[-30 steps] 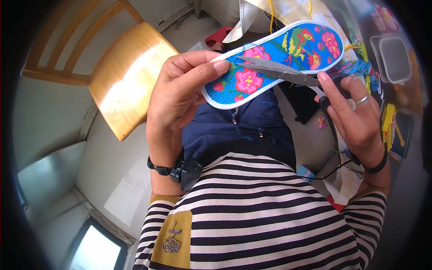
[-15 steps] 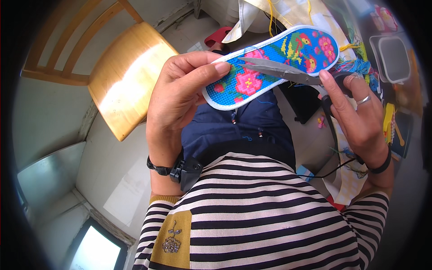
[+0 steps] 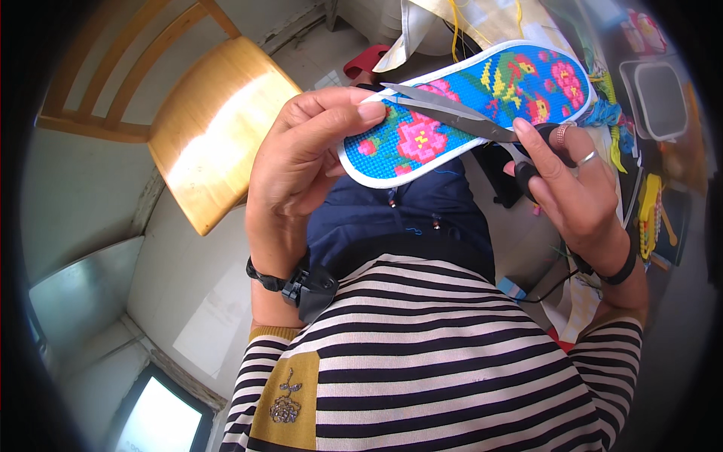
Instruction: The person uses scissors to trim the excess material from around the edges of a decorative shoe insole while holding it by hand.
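My left hand [image 3: 294, 151] pinches the rounded left end of an insole [image 3: 520, 79] with white edging, cross-stitched with pink flowers and yellow and green shapes on blue. My right hand [image 3: 568, 184] grips grey-bladed scissors [image 3: 467, 119] by their dark handles, wearing a ring and what looks like a thimble. The blades lie over the insole, their tips near its upper edge, just right of my left thumb. A fine blue thread hangs below the insole. Whether the tips touch the thread or fabric, I cannot tell.
A wooden chair [image 3: 211, 135] stands at the left. Pale checked cloth [image 3: 422, 30] with yellow threads lies beyond the insole. At the right are tangled coloured threads [image 3: 606, 113], a clear container [image 3: 663, 102] and a yellow object [image 3: 649, 218]. A lit screen [image 3: 162, 410] shows lower left.
My right hand and the scissors have moved left, with the tips farther toward my left thumb and the upper edge. The insole's far end has shifted slightly rightward.
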A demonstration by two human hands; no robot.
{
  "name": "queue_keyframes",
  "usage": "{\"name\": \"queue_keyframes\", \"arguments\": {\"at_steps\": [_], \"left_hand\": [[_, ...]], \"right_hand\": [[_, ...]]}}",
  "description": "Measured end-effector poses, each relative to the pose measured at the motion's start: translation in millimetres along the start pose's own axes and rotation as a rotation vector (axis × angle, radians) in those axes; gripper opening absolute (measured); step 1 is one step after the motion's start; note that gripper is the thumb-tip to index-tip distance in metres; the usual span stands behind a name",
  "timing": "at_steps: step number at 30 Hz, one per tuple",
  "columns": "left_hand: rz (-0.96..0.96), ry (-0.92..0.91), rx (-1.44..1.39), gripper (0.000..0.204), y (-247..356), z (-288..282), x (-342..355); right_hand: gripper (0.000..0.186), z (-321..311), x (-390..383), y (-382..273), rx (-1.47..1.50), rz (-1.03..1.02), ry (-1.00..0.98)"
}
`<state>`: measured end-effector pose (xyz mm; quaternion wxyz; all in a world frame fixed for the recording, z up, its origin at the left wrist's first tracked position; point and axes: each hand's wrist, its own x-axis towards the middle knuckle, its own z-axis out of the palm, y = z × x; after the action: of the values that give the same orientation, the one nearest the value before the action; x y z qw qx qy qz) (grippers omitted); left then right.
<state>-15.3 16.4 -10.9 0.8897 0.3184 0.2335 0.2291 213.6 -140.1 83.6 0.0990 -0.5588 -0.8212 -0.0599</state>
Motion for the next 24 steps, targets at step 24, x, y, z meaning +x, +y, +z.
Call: {"name": "queue_keyframes", "arguments": {"at_steps": [24], "left_hand": [[0.100, -0.082, -0.010, 0.019, 1.3, 5.2, -1.7]], "right_hand": [[0.060, -13.8, -4.9, 5.1, -0.128, -0.029, -0.012]]}}
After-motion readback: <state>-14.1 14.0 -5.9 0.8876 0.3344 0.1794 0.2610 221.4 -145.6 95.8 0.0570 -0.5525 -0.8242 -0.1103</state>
